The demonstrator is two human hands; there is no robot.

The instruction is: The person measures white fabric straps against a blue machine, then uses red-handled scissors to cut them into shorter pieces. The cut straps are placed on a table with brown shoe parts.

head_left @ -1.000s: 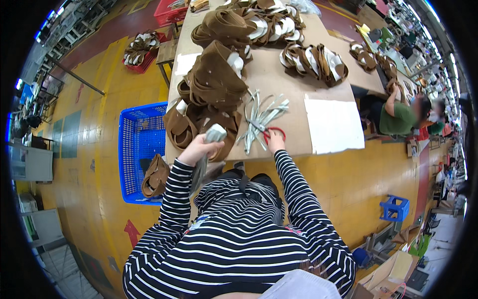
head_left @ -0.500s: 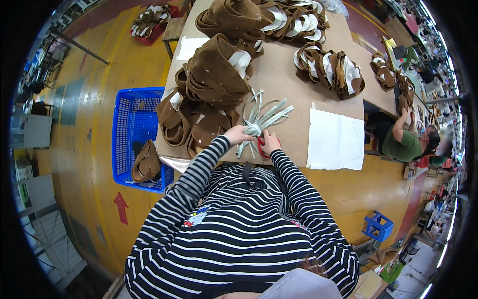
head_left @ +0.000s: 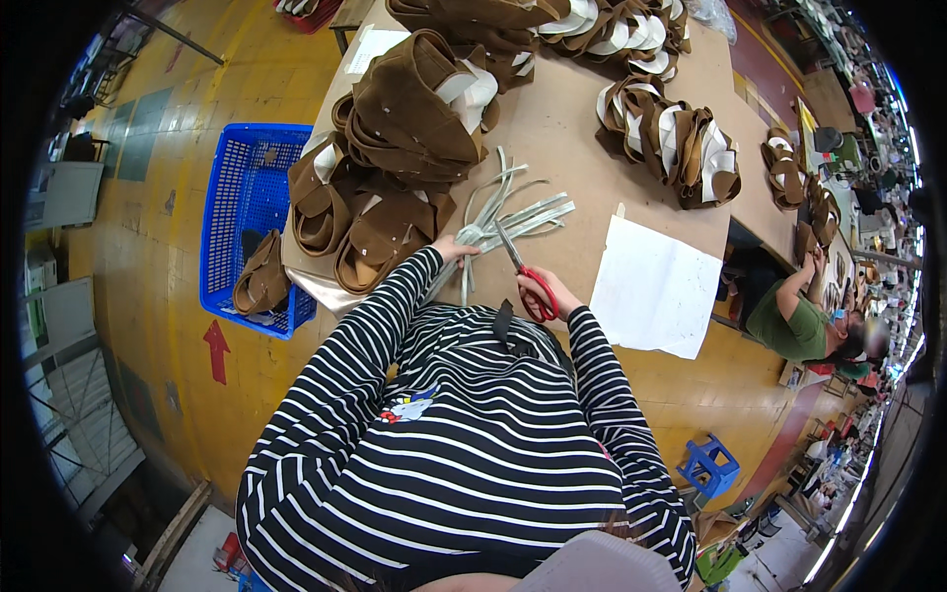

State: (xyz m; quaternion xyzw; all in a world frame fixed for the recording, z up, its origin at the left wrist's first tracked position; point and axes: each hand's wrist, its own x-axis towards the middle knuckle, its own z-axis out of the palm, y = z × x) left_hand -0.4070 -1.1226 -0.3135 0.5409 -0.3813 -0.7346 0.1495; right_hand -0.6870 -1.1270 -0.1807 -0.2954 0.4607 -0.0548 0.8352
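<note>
My left hand (head_left: 453, 251) is closed on a bundle of pale green strips (head_left: 480, 235), near the table's front edge. The strips are gathered at a knot-like middle, and their loose ends fan out to the far side and the right. In my right hand (head_left: 558, 296) is a pair of scissors (head_left: 527, 274) with red handles. Its blades point up and to the left, with their tips beside the strips. Brown pieces with white linings lie heaped (head_left: 414, 109) beyond and left of my left hand.
A blue plastic basket (head_left: 210, 212) stands left of the table (head_left: 562, 148), with a brown bundle in it. A white sheet (head_left: 656, 286) lies at the table's right corner. More brown bundles (head_left: 671, 143) lie farther back. A person in green (head_left: 797, 326) sits at the right.
My right hand has drawn away from the strips to the right, and the scissor blades now show. My left hand still holds the bundle. The whole view has shifted a little.
</note>
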